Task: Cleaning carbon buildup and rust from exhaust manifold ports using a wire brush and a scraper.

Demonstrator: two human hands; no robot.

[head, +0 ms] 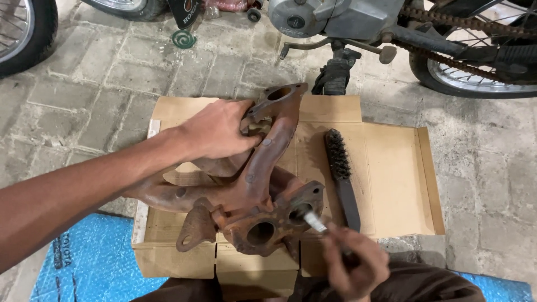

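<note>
One rusty exhaust manifold (251,184), one wire brush (341,173), one flattened cardboard sheet (391,179) — two hands (215,131).

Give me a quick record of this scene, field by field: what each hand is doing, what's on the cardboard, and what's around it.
Left hand: grips upper pipe of rusty exhaust manifold
Right hand: holds small tool, tip at manifold's flange port; blurred
Surface: flattened cardboard on paved floor
Beside manifold: wire brush, lying untouched, to the right
Background: motorcycle, chain and rear wheel visible
Near corner: blue sheet
</note>
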